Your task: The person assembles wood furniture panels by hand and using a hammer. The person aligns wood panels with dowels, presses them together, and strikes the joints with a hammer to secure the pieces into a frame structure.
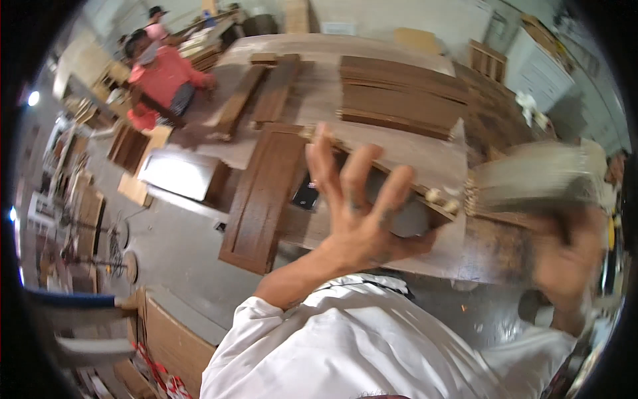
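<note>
My left hand [359,213] is raised over the near part of the table, its fingers spread apart. Behind its palm and thumb shows a grey round thing [411,219], partly hidden, so I cannot tell whether they touch. A dark brown wooden piece [435,205] with pale round knobs at its end lies under the hand. Off to the right, my right hand [568,256] is smeared by motion. It grips a pale, block-like thing [538,176] with a grey underside, equally blurred; its kind cannot be made out.
A brown panelled door [256,199] overhangs the table's [312,46] near edge, beside a dark phone-like slab [306,194]. Brown boards [276,90] and stacked panels [405,96] lie farther back. A person in a pink top [163,83] stands at the far left; another is behind.
</note>
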